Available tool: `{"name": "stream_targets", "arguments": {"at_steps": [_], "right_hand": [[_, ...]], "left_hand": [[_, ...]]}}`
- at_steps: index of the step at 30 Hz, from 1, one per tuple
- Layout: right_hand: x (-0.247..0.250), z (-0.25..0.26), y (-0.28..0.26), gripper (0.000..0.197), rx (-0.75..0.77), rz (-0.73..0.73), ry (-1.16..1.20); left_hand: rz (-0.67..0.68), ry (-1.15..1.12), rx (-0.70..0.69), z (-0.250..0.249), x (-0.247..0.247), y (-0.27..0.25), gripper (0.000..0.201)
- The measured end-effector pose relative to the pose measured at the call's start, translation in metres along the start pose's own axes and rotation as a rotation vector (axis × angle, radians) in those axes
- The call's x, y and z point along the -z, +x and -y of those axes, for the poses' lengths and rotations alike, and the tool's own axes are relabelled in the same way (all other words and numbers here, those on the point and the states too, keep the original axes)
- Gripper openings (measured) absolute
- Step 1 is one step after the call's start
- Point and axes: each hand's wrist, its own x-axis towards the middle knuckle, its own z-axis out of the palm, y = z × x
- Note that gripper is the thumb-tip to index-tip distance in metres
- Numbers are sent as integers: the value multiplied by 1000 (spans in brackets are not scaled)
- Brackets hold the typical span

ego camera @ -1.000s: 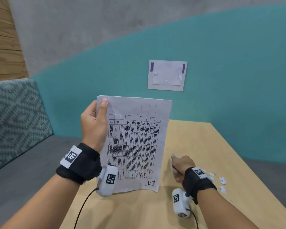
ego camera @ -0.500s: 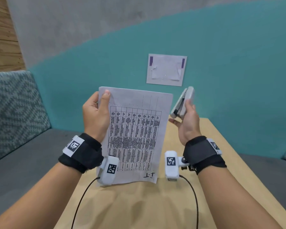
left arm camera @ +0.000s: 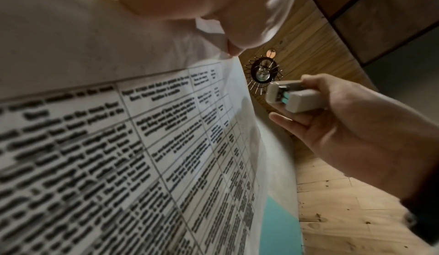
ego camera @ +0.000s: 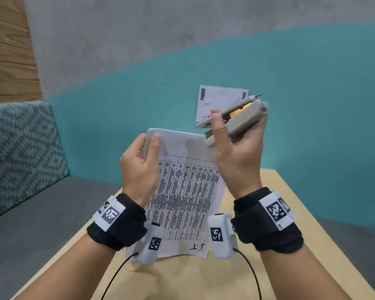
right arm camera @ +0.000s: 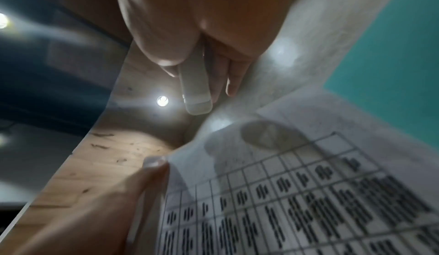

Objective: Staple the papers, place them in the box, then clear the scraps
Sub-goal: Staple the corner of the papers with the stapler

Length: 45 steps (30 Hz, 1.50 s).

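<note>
While left hand [ego camera: 139, 167] pinches papers [ego camera: 182, 191], right hand [ego camera: 238, 156] grips stapler [ego camera: 236, 118].

We have the papers [ego camera: 182, 191] upright over the near part of the table [ego camera: 279, 213], their lower edge close above it. Our left hand [ego camera: 139, 169] pinches their upper left corner. Our right hand [ego camera: 238, 156] is at their upper right corner, in front of the sheet's right edge, and grips the stapler [ego camera: 236, 118], which lies tilted just above and right of that corner. On the wall [ego camera: 312, 105] behind the stapler hangs a sheet [ego camera: 217, 98]. A bench [ego camera: 30, 202] runs left of the table.
</note>
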Motion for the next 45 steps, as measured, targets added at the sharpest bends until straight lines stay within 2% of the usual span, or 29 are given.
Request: {"name": "stream_targets", "arguments": {"at_steps": [6, 11, 15, 20, 26, 33, 37, 45], "right_hand": [[-22, -8, -8, 41, -3, 48, -103], [-27, -12, -7, 42, -14, 21, -138], [-28, -12, -7, 41, 4, 37, -261], [-30, -14, 0, 49, 4, 65, -415], [-25, -15, 12, 41, 10, 126, -556], [15, -16, 43, 34, -157, 53, -471], [33, -22, 55, 31, -223, 25, -399], [39, -35, 56, 34, -184, -45, -354]], "left_hand": [[-17, 52, -61, -10, -6, -6, 37], [-10, 50, -37, -11, -6, -8, 35], [-11, 24, -22, -10, -6, -8, 34], [-4, -3, 4, -11, -8, -6, 36], [11, -7, -8, -11, -5, -5, 38], [23, -40, 39, -12, 3, 0, 38], [32, -131, 80, -7, 4, 5, 39], [80, -188, 125, -13, -2, 2, 38]]}}
